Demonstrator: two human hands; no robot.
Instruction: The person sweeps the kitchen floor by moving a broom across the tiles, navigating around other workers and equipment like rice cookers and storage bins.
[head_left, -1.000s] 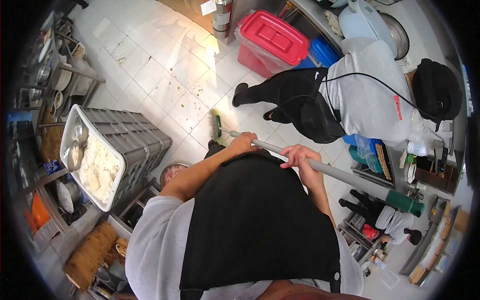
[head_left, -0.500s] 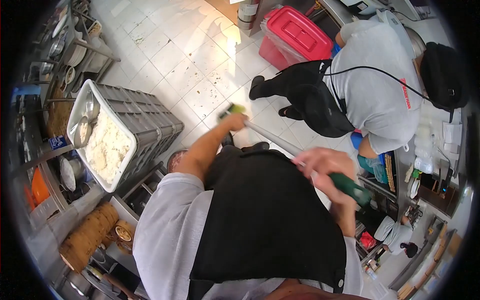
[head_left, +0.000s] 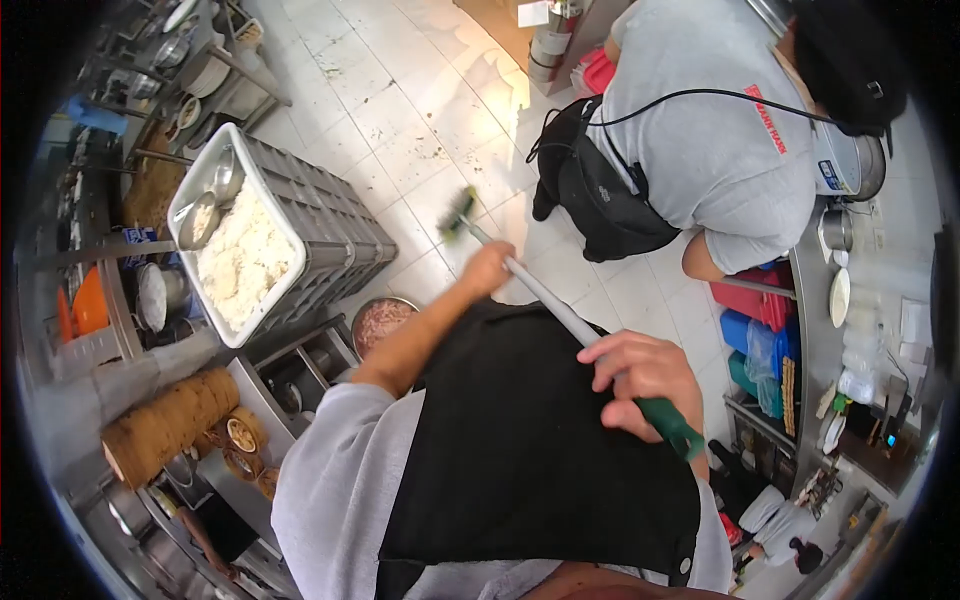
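Gripping the broom (head_left: 560, 305) with both hands: the left hand (head_left: 487, 270) wraps its fingers around the grey shaft at frame centre, the right hand (head_left: 645, 383) closes near the green end grip. Its bristle head lies on the tiled floor (head_left: 400, 110), beside a co-worker's black trousers (head_left: 590, 190)

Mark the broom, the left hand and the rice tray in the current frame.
broom (head_left: 545, 296), head view, on the grey handle between the two hands.
left hand (head_left: 487, 270), head view, on the back of the hand gripping the handle.
rice tray (head_left: 290, 240), head view, on the white rim along its right edge.
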